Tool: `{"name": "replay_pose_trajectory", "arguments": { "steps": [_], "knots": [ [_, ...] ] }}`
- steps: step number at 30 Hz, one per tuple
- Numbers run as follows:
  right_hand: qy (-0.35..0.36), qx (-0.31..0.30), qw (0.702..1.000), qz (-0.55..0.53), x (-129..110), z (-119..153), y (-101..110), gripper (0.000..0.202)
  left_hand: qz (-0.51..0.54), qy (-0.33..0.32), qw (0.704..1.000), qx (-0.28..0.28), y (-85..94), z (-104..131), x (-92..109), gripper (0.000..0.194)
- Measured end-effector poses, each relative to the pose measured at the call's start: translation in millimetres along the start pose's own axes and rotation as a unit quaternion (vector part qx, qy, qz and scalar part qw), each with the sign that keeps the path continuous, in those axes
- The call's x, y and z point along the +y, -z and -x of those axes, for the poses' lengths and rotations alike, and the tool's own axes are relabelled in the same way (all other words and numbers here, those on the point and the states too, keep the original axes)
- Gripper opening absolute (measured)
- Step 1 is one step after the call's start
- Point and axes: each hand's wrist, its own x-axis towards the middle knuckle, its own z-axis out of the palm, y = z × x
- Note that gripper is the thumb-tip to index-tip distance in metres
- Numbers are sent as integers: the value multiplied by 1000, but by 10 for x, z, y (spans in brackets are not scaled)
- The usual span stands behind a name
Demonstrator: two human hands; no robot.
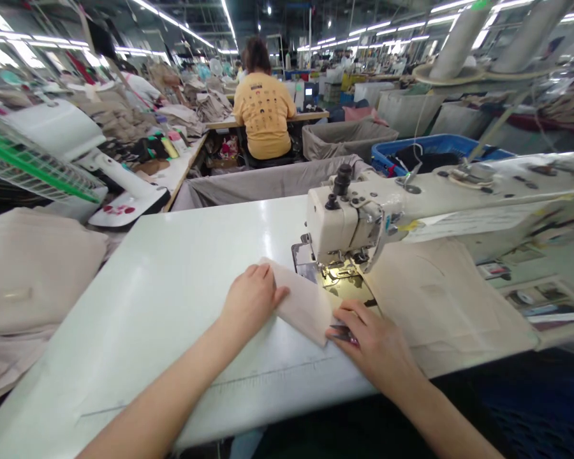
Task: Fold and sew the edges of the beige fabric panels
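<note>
A small folded piece of pale beige fabric [300,299] lies slantwise on the white table, just left of the sewing machine's lit needle plate [340,273]. Its upper left end is gripped by my left hand [252,294], with the thumb lying on the cloth. At the lower right end is my right hand [370,335], its fingertips at the fabric's edge. Dark-bladed thread snips [342,334] are held in that hand, partly hidden by the fingers. The machine head [335,217] stands just beyond; its needle cannot be made out clearly.
Larger beige fabric [440,299] lies right of the needle plate, under the machine arm. Stacked cloth [33,274] and a white fan [67,134] stand at left. Behind the table are a grey cloth-lined bin [263,182], a blue basket [382,156] and a seated person [264,115].
</note>
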Motion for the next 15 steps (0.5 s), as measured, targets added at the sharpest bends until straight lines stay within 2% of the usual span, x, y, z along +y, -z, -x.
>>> {"name": "replay_pose_trajectory", "arguments": {
  "steps": [4, 6, 11, 15],
  "knots": [
    [-9, 6, 1000, -3, -120, 13, -10, 17, 13, -24, 1000, 7, 5, -455, 220, 49],
    [-14, 5, 1000, 3, -145, 7, -8, 17, 20, -52, 998, 4, -44, -622, 280, 53],
    [-8, 1, 1000, 16, -125, -31, -40, 21, 50, -127, 991, -2, -160, -884, 186, 48],
    [-13, 15, 1000, 15, -114, -68, -75, 23, 65, -161, 985, 8, -157, -987, 111, 44]
  ]
}}
